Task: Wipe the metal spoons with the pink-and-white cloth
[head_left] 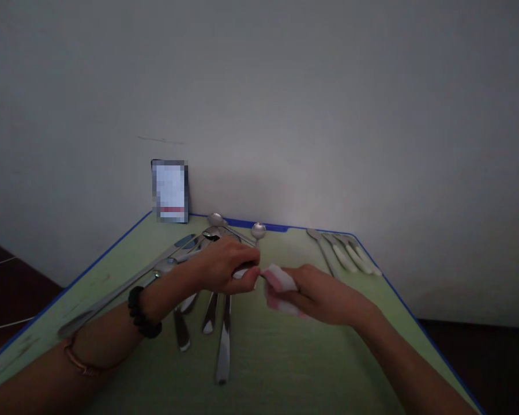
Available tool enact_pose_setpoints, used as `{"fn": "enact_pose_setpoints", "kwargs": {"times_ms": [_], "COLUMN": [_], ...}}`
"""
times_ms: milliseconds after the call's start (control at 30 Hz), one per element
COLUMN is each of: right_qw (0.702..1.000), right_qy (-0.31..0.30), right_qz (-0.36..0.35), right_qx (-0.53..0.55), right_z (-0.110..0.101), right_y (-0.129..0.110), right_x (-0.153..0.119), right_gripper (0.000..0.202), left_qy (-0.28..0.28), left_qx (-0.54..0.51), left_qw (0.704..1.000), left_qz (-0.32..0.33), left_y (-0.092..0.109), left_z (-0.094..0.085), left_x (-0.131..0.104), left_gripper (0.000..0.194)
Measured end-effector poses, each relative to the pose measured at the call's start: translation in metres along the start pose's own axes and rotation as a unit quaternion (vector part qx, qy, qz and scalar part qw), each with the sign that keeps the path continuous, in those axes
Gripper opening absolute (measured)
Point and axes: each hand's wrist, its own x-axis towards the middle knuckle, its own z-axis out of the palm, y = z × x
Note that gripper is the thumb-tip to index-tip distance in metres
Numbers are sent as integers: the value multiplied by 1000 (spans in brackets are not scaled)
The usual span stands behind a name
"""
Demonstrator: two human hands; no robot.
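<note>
My left hand is closed around a piece of metal cutlery, with only a shiny part showing between thumb and fingers. Which kind it is, I cannot tell. Its thin part runs right, toward a pink and white cloth. That cloth is pinched in my right hand, folded about the far end of the cutlery, which stays hidden. Below and beyond my left hand lie loose metal pieces, among them a spoon and a long handle.
The green table has a blue edge and stands against a grey wall. A phone with a blurred screen leans there at the back left. At the right lie several white-handled utensils beside a metal one.
</note>
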Motion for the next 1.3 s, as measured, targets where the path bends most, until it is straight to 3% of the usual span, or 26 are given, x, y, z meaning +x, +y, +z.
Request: {"fn": "enact_pose_setpoints", "kwargs": {"times_ms": [100,233,367,467,667,867,1033,1167,1300], "right_qw": [999,995,993,991,990,995,990,997,999], "right_qy": [38,73,71,58,62,14,6,22,20], "right_qz": [-24,-47,-16,-7,-85,-4,41,40,4], "right_qx": [9,45,95,119,97,100,135,70,29], "right_z": [-5,-17,-25,-24,-20,-26,-31,-31,-29], "right_y": [0,5,7,1,-11,7,20,19,2], "right_x": [20,31,34,42,49,14,-4,6,30], "right_gripper": [17,16,22,24,23,36,45,41,34], "left_qy": [16,23,65,91,48,24,50,63,53], "left_qx": [17,61,58,47,33,49,33,30,15], "left_qw": [1000,997,994,992,998,998,996,992,991], "left_qz": [-7,-36,-65,-73,-1,-33,-64,-108,-121], "left_y": [-5,-18,-24,-20,-10,-17,-23,-23,-17], "left_z": [-6,-31,-47,-45,-46,-54,-54,-55,-49], "left_x": [1,-2,-5,-3,2,-2,-5,-7,-3], "left_gripper": [18,22,23,26,23,26,38,41,41]}}
